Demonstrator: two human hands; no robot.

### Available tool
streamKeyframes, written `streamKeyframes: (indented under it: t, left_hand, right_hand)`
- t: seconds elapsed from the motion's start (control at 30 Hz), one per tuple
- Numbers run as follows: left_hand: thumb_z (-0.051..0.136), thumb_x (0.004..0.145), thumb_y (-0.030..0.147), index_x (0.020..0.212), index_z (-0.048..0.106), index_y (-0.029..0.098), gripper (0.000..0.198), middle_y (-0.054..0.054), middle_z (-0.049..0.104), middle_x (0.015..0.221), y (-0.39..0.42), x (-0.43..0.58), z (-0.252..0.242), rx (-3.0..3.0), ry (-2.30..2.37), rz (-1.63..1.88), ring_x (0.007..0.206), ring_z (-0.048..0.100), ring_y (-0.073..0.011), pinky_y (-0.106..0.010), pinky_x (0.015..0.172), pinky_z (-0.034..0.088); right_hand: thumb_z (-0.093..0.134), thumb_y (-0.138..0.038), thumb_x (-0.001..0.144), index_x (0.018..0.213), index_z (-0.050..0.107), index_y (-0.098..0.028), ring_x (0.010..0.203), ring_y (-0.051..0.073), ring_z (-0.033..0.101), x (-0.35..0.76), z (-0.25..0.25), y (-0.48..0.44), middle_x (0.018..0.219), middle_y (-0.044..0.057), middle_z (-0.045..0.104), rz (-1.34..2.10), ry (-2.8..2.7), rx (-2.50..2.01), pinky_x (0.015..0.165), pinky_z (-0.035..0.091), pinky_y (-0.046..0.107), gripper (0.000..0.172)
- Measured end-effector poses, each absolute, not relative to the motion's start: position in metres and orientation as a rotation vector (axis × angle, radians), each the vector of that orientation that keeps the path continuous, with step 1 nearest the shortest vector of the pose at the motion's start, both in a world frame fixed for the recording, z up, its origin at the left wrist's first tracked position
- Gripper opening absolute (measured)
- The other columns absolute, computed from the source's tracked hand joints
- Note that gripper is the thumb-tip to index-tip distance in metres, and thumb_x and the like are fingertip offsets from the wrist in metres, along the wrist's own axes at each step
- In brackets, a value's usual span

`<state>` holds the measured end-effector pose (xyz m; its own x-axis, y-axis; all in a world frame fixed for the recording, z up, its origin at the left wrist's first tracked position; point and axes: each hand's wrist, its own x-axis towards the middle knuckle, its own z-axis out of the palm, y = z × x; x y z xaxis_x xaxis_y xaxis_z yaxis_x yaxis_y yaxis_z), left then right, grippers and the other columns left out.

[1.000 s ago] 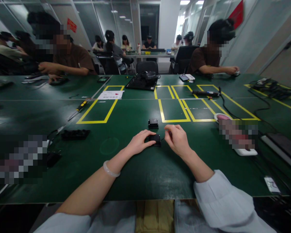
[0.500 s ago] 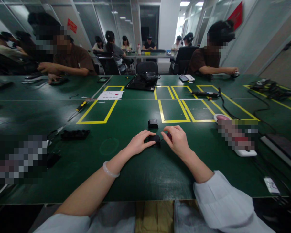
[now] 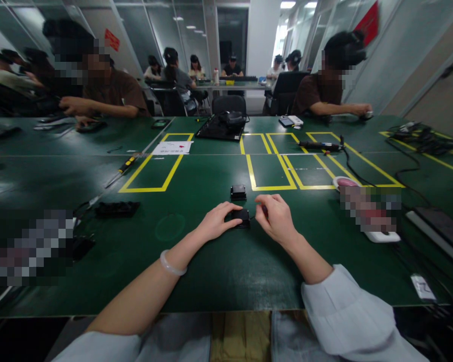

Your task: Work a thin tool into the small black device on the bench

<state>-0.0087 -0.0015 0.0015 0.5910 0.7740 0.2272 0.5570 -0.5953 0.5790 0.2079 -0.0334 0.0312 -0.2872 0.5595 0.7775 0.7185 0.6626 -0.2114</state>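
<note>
On the green table, my left hand (image 3: 218, 221) grips a small black rectangular block (image 3: 241, 218) between thumb and fingers, holding it at the tabletop. My right hand (image 3: 275, 213) is just to the right of the block, its fingers curled around something dark and mostly hidden. A thin dark line runs from those fingers toward the block's right side; whether it is a tool or a wire I cannot tell. Directly beyond the held block sits a second, similar black block (image 3: 238, 192), which neither hand touches.
A black ridged part (image 3: 117, 208) lies left of my hands, with a yellow-and-black screwdriver (image 3: 126, 165) beyond it. Yellow tape outlines (image 3: 274, 189) mark the table. To the right are a black corded tool (image 3: 319, 146) and a white-edged device (image 3: 385, 236). Two co-workers sit opposite.
My right hand has shifted slightly to the right, and its thumb and fingers have drawn closer together. My left hand and both black blocks stay where they were.
</note>
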Motion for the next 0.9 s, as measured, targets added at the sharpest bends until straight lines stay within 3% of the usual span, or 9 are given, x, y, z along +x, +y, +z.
streamKeyframes:
  t: [0.27,0.67,0.9]
  left_hand:
    - [0.055,0.090,0.044,0.120,0.058,0.025,0.036,-0.005,0.061,0.110,-0.0010,-0.0086,0.0023,2.381,1.064,0.635,0.104,0.057,-0.0226,-0.034,0.089,0.046]
    - [0.055,0.090,0.043,0.121,0.057,0.026,0.035,-0.004,0.060,0.111,-0.0026,-0.0087,0.0027,2.369,1.070,0.634,0.105,0.057,-0.0227,-0.035,0.090,0.045]
    - [0.055,0.090,0.043,0.120,0.057,0.025,0.035,-0.005,0.060,0.111,-0.0010,-0.0087,-0.0001,2.380,1.066,0.636,0.105,0.057,-0.0228,-0.035,0.090,0.045]
  right_hand:
    - [0.051,-0.025,0.092,0.090,0.055,-0.020,0.065,0.015,0.056,0.2081,0.0308,-0.0322,0.072,0.001,0.062,-0.212,-1.992,-1.005,0.070,0.042,0.031,0.007]
    - [0.045,-0.014,0.088,0.100,0.053,-0.020,0.071,0.018,0.059,0.2092,0.0302,-0.0309,0.082,0.004,0.066,-0.223,-1.967,-1.037,0.070,0.044,0.032,0.016]
    - [0.050,-0.022,0.091,0.093,0.054,-0.020,0.064,0.015,0.056,0.2098,0.0319,-0.0314,0.072,0.001,0.062,-0.219,-1.985,-1.033,0.070,0.043,0.031,0.005]
